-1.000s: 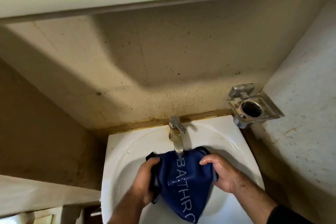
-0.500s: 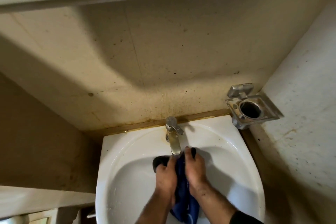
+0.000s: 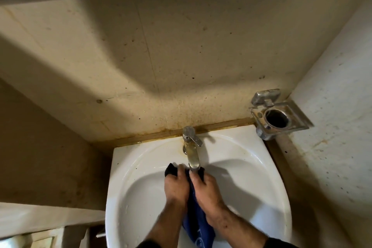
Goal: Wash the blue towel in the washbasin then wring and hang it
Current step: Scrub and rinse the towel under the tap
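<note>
While both hands are bunched together right under the spout, the blue towel (image 3: pixel 198 225) is squeezed between them into a long narrow bundle, so its long axis runs roughly from 12 o'clock to 6 o'clock across the bowl of the white washbasin (image 3: pixel 267 169). Top end pokes out as a dark wad past the fingertips, pointing up at the chrome tap (image 3: pixel 191 148), and the tail end hangs down toward the viewer between the two wrists, with a bit of white lettering showing near the bottom edge. Left hand (image 3: pixel 176 184) has its fingers curled over the left side of the bundle, gripping it; right hand (image 3: pixel 205 189) does the same on the right side, fingers wrapped over the cloth, knuckles up. The two hands are basically touching, with only the strip of towel between them. Tap's lever is angled off toward 4 o'clock. Can't really tell if water's running, it's hidden by the spout and hands. Off at 2 o'clock from the basin there's a metal wall-mounted holder (image 3: pixel 278 117) with a round opening, fixed in the corner. The beige wall (image 3: pixel 161 56) behind the tap is stained and speckled, browner along the basin's back edge.
</note>
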